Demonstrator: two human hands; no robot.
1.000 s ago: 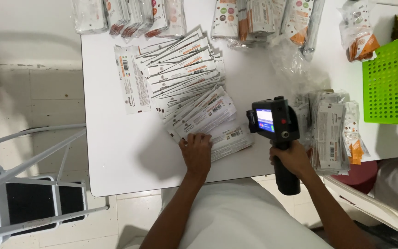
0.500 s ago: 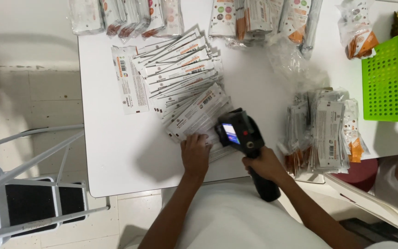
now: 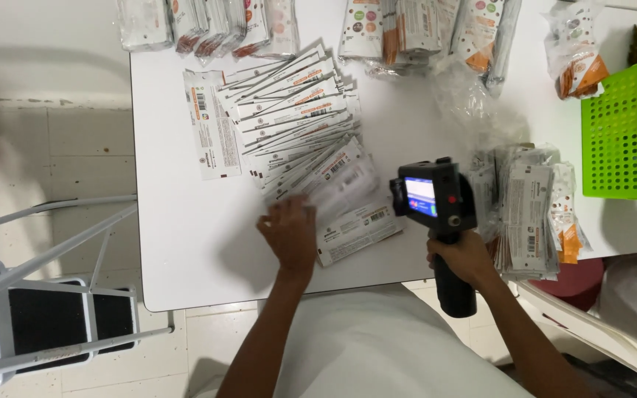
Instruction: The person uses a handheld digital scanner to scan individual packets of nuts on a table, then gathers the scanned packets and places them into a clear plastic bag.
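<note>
Your right hand (image 3: 466, 258) clenches the black handheld printer (image 3: 436, 203); your left hand (image 3: 289, 232), at its nine o'clock, lies loose-fingered on fanned white packets (image 3: 296, 133)

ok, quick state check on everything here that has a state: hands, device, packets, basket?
left hand: open, palm down on the fanned packets, motion-blurred
right hand: closed around the handheld device's grip
handheld device: held above the table edge, screen lit
fanned packets: spread flat in an overlapping row on the white table
stacked packets: piled to the right of the device
green basket: upright, holding yellow items
</note>
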